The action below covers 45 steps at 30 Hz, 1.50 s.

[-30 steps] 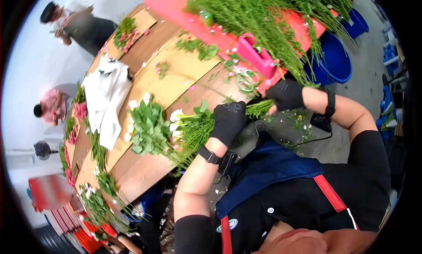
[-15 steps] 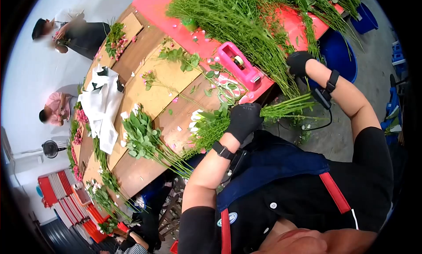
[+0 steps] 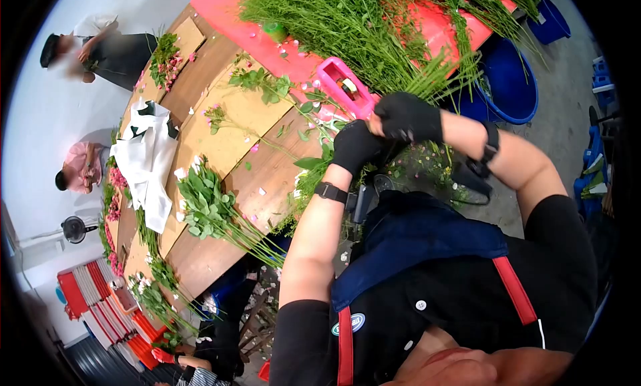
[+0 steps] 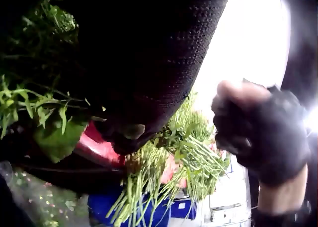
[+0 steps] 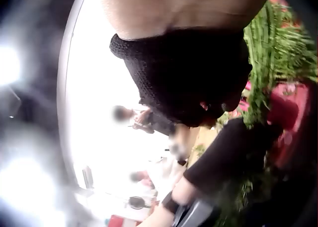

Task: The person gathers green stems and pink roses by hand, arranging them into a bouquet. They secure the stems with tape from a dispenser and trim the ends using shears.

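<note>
My gloved left hand (image 3: pixel 357 147) grips a flower bunch (image 3: pixel 308 180) of feathery greenery with a few white blooms. Its leafy head points left, partly hidden behind the hand. In the right wrist view its green stems (image 5: pixel 259 58) run up from the left hand past the right. My gloved right hand (image 3: pixel 408 117) is close against the left, fingers curled, a bare fingertip showing. From the left wrist view, the right hand (image 4: pixel 263 130) appears as a blurred fist beside the bunch; I cannot tell whether it pinches anything. A pink tape dispenser (image 3: pixel 364 107) stands just beyond both hands.
Loose greenery (image 3: pixel 320 19) covers the red table cover (image 3: pixel 217 2). A bunch of white roses (image 3: pixel 203 202) lies left, near a white paper-wrapped bouquet (image 3: pixel 143 165). A blue bucket (image 3: pixel 527 85) stands right on the floor. Two people (image 3: pixel 120 55) (image 3: pixel 81 165) are across the table.
The right hand has moved left from beside the stem ends to the left hand. The left hand has shifted slightly up and left, and the bunch's stems now slant upward rather than sideways.
</note>
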Tool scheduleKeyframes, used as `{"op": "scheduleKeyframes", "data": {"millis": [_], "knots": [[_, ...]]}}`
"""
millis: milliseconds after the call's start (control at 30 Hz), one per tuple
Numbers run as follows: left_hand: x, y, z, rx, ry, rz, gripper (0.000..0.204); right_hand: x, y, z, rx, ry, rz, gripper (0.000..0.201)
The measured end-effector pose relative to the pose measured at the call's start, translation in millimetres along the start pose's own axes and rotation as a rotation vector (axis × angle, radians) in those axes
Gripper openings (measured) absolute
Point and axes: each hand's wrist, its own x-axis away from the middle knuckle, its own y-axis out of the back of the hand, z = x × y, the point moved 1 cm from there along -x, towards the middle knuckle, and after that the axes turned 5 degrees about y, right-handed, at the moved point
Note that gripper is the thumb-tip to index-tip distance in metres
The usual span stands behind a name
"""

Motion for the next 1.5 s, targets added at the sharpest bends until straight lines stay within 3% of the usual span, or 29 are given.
{"op": "scheduleKeyframes", "data": {"millis": [33, 67, 100, 167, 200, 267, 367, 400, 467, 500, 567, 600, 667, 733, 767, 833, 900, 933, 967, 1033, 1133, 1167, 1233, 1267, 1300, 1333, 1367, 1400, 1500], "knots": [[0.0, 6.7, -0.6, 0.001, 0.028, 0.017, 0.046, 20.6, -2.9, 5.2, -0.050, -0.014, 0.021, 0.017], [-11.0, -14.1, 26.9, 0.088, -0.148, 0.008, 0.040, 38.3, -8.4, 0.2, -0.019, -0.017, -0.014, 0.016], [-1.5, 6.1, 15.0, 0.293, -0.170, 0.150, 0.041, 50.6, -12.5, -2.0, 0.082, -0.063, -0.089, 0.016], [22.2, 40.8, -9.6, 0.700, -0.207, 0.440, 0.042, 62.8, -26.3, -27.6, -0.195, -0.222, -0.191, 0.016], [25.0, 40.4, -14.5, 0.629, -0.289, 0.389, 0.045, 62.3, -35.9, -38.1, -0.269, -0.151, -0.254, 0.017], [22.3, 23.2, -7.2, 0.385, -0.185, 0.297, 0.045, 57.8, -53.1, -60.1, -0.418, -0.001, -0.388, 0.019], [41.4, 33.8, -25.0, 0.077, -0.152, 0.117, 0.044, 33.2, -50.0, -100.7, -0.501, -0.061, -0.040, 0.030], [41.9, 29.6, -25.2, 0.069, -0.194, 0.072, 0.044, 31.7, -34.1, -71.5, -0.219, 0.187, -0.285, 0.034], [47.1, 31.2, -32.9, 0.121, -0.245, -0.005, 0.042, 21.2, -35.7, -80.3, 0.061, 0.423, -0.413, 0.033], [48.1, 32.0, -34.8, 0.100, -0.243, -0.029, 0.043, 26.8, -30.8, -79.8, 0.201, 0.475, -0.350, 0.034], [45.4, 33.5, -34.4, 0.059, -0.249, -0.072, 0.046, 32.6, -25.9, -76.8, 0.004, 0.323, -0.128, 0.024], [44.5, 35.4, -35.1, 0.062, -0.222, -0.083, 0.044, 29.7, -46.0, -100.9, 0.276, 0.468, -0.328, 0.022], [41.6, 35.2, -32.2, -0.048, -0.197, -0.124, 0.042, 31.9, -66.6, -119.7, 0.344, 0.448, -0.404, 0.024], [34.3, 24.2, -21.7, -0.205, -0.142, -0.195, 0.041, 40.8, -64.3, -107.4, -0.086, 0.137, -0.168, 0.029], [30.0, 18.7, -17.3, -0.260, -0.151, -0.233, 0.040, 42.1, -55.6, -91.8, 0.006, -0.062, 0.012, 0.032], [28.9, 13.9, -6.5, -0.374, -0.148, -0.309, 0.039, 46.9, -67.1, -74.4, -0.196, 0.028, -0.254, 0.025], [26.2, 16.6, 2.0, -0.381, -0.121, -0.300, 0.037, 45.7, -83.8, -86.8, -0.398, 0.022, -0.198, 0.022], [27.9, 15.9, 7.2, -0.381, -0.096, -0.287, 0.036, 43.0, -93.2, -94.7, -0.540, -0.057, -0.062, 0.025], [33.2, 12.7, 7.4, -0.408, -0.135, -0.302, 0.033, 43.5, -77.1, -56.7, -0.620, -0.174, -0.094, 0.025], [44.3, 9.2, 0.7, -0.466, -0.223, -0.326, 0.027, 49.6, -68.1, -41.9, -0.962, -0.332, -0.130, 0.028], [56.2, 19.3, 0.2, -0.357, -0.359, -0.357, 0.032, 49.8, -55.7, -18.4, -1.157, -0.467, -0.188, 0.031], [60.4, 23.3, 1.7, -0.310, -0.337, -0.304, 0.034, 52.6, -43.2, -5.2, -1.273, -0.481, -0.107, 0.032], [68.9, 32.9, 6.5, -0.210, -0.296, -0.198, 0.038, 60.0, -24.5, 15.4, -1.131, -0.344, -0.134, 0.034], [71.6, 38.5, 6.9, -0.111, -0.238, -0.092, 0.038, 68.6, -15.8, 13.1, -1.076, -0.273, 0.020, 0.035], [73.4, 44.3, 6.4, -0.010, -0.179, 0.012, 0.038, 67.7, -15.5, 4.5, -0.621, -0.012, 0.053, 0.036], [74.0, 48.0, 8.3, 0.091, -0.122, 0.115, 0.039, 75.4, -17.0, 2.4, -0.592, -0.125, 0.083, 0.034], [71.9, 46.0, 16.2, 0.166, -0.199, 0.222, 0.038, 82.5, -16.1, 13.1, -0.561, -0.240, 0.109, 0.033], [68.0, 41.7, 27.0, 0.240, -0.280, 0.332, 0.038, 83.1, -34.8, 4.0, -0.506, -0.089, -0.099, 0.037], [75.1, 45.6, 22.7, 0.379, -0.377, 0.512, 0.038, 64.0, -53.5, -5.6, -0.494, 0.190, -0.285, 0.034]]}}
